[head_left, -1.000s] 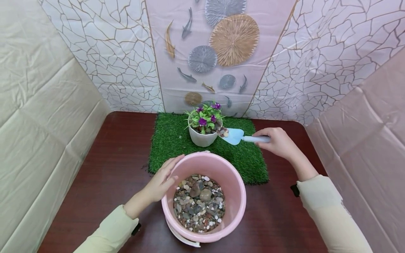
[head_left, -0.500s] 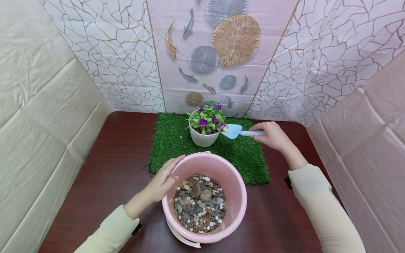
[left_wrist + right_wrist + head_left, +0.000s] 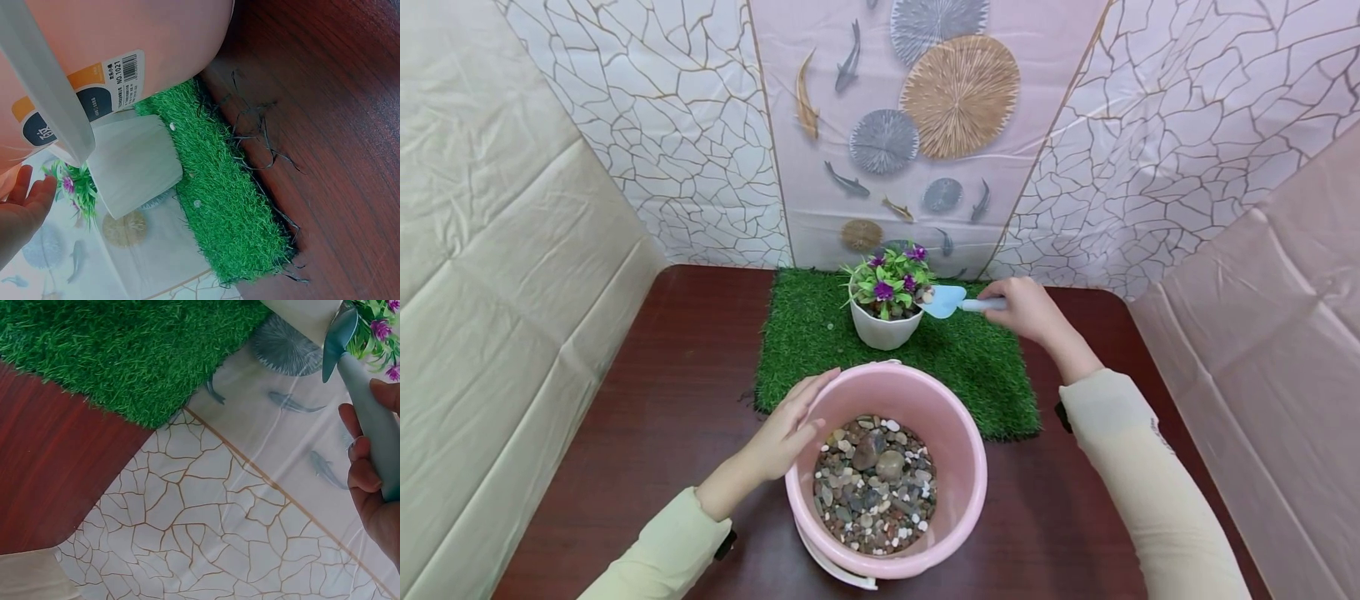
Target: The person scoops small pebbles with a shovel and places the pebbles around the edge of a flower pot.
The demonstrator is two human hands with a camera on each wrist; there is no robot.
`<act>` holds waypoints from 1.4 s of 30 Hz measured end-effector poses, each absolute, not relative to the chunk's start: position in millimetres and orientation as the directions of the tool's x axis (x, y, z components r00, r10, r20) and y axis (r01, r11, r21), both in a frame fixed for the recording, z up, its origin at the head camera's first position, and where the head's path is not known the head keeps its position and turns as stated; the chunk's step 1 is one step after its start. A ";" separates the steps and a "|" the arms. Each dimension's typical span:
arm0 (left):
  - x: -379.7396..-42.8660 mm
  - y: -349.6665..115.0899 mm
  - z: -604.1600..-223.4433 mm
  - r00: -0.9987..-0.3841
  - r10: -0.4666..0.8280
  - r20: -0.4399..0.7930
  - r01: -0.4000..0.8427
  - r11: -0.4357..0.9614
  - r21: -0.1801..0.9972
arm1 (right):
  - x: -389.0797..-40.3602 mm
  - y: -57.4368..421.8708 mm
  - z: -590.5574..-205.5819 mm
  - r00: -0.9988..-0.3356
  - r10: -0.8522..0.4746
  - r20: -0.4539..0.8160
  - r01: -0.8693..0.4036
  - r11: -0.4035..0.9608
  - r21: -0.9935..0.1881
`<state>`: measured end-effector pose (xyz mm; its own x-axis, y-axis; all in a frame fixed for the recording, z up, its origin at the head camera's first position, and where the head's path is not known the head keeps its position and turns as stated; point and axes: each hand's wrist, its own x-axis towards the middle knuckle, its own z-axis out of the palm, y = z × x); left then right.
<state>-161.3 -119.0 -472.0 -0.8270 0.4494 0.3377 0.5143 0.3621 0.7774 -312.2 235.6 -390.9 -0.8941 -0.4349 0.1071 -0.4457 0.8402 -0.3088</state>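
Observation:
My right hand (image 3: 1024, 308) grips the pale handle of a small light blue trowel (image 3: 944, 302). The blade's tip, with some pebbles (image 3: 927, 296) on it, is at the right rim of a white flower pot (image 3: 886, 331). Purple flowers and green leaves of a plant (image 3: 891, 279) fill the pot. In the right wrist view the fingers curl round the trowel (image 3: 369, 419). My left hand (image 3: 778, 437) rests on the left rim of a pink bucket (image 3: 967, 500), fingers fairly straight. Mixed stones (image 3: 872, 492) lie in the bucket.
The pot stands on a green turf mat (image 3: 992, 383) on a dark red-brown table (image 3: 685, 358). The bucket stands in front of it, its white handle (image 3: 835, 569) hanging down. Cloth panels (image 3: 700, 142) close in the back and both sides.
My right hand has moved left and away from me with the trowel, which has come over the pot's right rim. Fewer pebbles show on the blade. The left hand stays on the bucket.

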 end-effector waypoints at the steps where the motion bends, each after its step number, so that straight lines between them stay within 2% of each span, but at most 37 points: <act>1: -161.3 -119.0 -472.0 -0.826 0.450 0.339 0.515 0.362 0.777 | -313.8 233.9 -390.4 -0.894 -0.435 0.111 -0.447 0.842 -0.301; 22: -161.8 -118.2 -475.0 -0.814 0.453 0.363 0.539 0.359 0.762 | -347.8 193.1 -378.2 -0.871 -0.487 0.056 -0.490 0.861 -0.136; 33: -162.1 -119.0 -476.8 -0.818 0.448 0.361 0.534 0.358 0.766 | -354.7 182.2 -374.4 -0.853 -0.519 0.056 -0.521 0.851 -0.061; 42: -162.2 -119.7 -475.6 -0.819 0.449 0.358 0.531 0.354 0.770 | -354.2 189.3 -370.2 -0.858 -0.510 0.063 -0.513 0.856 -0.062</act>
